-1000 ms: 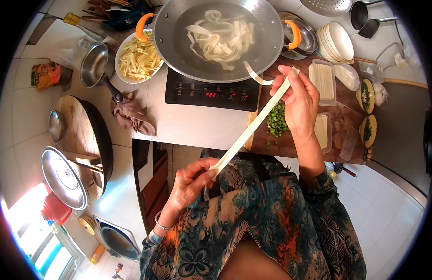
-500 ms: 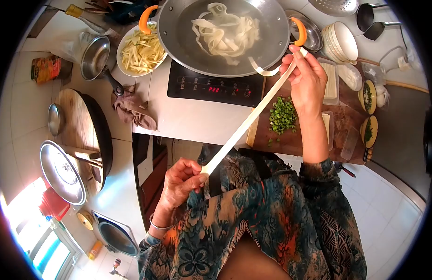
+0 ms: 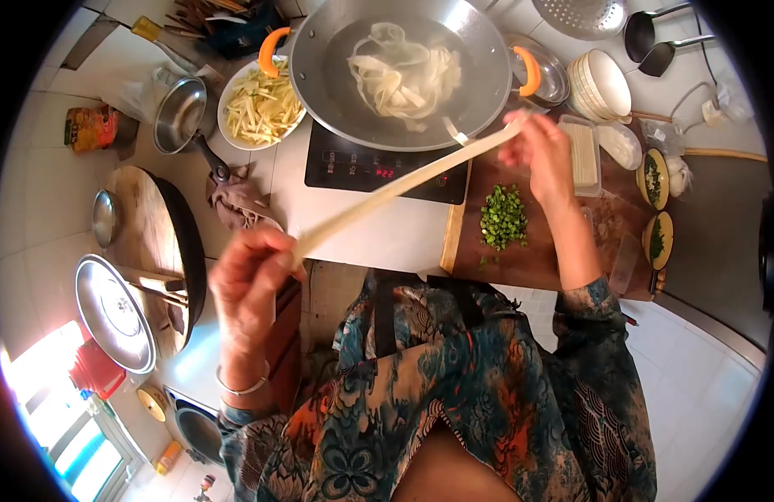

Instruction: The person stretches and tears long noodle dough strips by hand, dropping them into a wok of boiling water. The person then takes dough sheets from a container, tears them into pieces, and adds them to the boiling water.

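Observation:
A long, flat strip of noodle dough (image 3: 387, 197) is stretched between my two hands, slanting up to the right in front of the wok. My left hand (image 3: 251, 280), a little blurred, pinches its lower end. At the upper end, my right hand (image 3: 539, 159) has its fingers closed on the strip near the wok's right handle. A short pale piece, seemingly of the same dough, crosses the wok's rim beside the strip. Flat noodles (image 3: 408, 84) lie in the water inside the grey wok (image 3: 324, 88), which has orange handles.
The wok stands on a lit induction cooker (image 3: 345, 170). Chopped greens (image 3: 504, 217) lie on a brown board, near a container of dough strips (image 3: 581, 155). A plate of cut potato-like sticks (image 3: 263, 107) and a small saucepan (image 3: 180, 115) stand left; stacked bowls (image 3: 600, 84) stand right.
My left hand has moved left and up, and my right hand slightly down. The dough strip is pulled longer and lies less steeply. The view has shifted a little.

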`<state>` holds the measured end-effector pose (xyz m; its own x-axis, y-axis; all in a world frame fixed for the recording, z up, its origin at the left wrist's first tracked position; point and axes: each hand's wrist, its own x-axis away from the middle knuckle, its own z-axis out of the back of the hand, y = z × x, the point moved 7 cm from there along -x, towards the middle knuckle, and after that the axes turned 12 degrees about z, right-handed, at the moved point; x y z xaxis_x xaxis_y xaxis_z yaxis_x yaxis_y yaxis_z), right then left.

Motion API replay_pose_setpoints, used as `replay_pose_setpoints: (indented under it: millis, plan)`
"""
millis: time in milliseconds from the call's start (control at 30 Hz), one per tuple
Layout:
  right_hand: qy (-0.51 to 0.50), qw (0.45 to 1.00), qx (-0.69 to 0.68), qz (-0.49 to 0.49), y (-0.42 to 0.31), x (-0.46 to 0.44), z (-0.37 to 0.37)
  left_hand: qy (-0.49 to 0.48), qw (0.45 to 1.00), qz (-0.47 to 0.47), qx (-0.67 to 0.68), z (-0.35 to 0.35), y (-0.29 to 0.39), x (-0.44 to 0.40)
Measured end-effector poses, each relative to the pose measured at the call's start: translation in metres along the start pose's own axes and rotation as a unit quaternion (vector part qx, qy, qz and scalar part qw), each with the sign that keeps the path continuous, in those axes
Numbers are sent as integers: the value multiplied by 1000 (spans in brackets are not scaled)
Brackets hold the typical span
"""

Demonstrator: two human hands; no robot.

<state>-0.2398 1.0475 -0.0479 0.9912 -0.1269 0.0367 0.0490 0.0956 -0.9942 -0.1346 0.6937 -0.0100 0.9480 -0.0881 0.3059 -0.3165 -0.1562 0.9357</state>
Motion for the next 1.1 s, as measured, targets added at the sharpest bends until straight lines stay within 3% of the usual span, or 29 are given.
replay_pose_setpoints:
  millis: [67,133,200,267,333,400,500,600,667,733,800,867,900,1000,1033,1100]
  plan:
    - [-120,982,100,-102,26,12,0,-22,989,-119,-81,-8,48,-16]
    - [-193,943,257,-89,20,21,4,-67,968,-161,-183,-31,91,-27]
    - [-196,967,163,1,-14,13,-11,-137,910,-260,-293,-67,126,-43]
    - [-206,968,90,108,-67,15,-33,-224,887,-185,-360,-101,137,-60]
    - [-287,940,18,182,-136,29,-73,-247,840,-231,-424,-129,150,-68]
    - [-348,911,9,220,-161,32,-96,-224,795,-284,-486,-147,164,-70]
    - [-305,924,25,230,-166,18,-95,-155,740,-335,-562,-160,182,-70]
    - [-272,935,47,222,-171,17,-80,-159,833,-308,-431,-157,189,-76]
    - [-220,952,-1,212,-165,12,-68,-140,919,-279,-241,-147,185,-86]
    - [-160,961,-28,225,-169,9,-55,-106,929,-279,-221,-144,159,-104]
    - [-118,947,4,299,-171,6,-47,-185,942,-235,-152,-158,124,-110]
    - [-70,917,59,387,-179,6,-42,-252,959,-126,-40,-176,106,-108]
    - [-47,892,121,434,-182,5,-39,-259,959,-116,-2,-183,106,-108]
    - [-11,859,107,501,-184,1,-33,-257,962,-88,35,-194,100,-116]
    - [-28,909,27,414,-180,0,-33,-254,963,-79,35,-196,98,-119]
    - [-61,943,-62,321,-173,-4,-34,-227,968,-101,17,-197,102,-118]
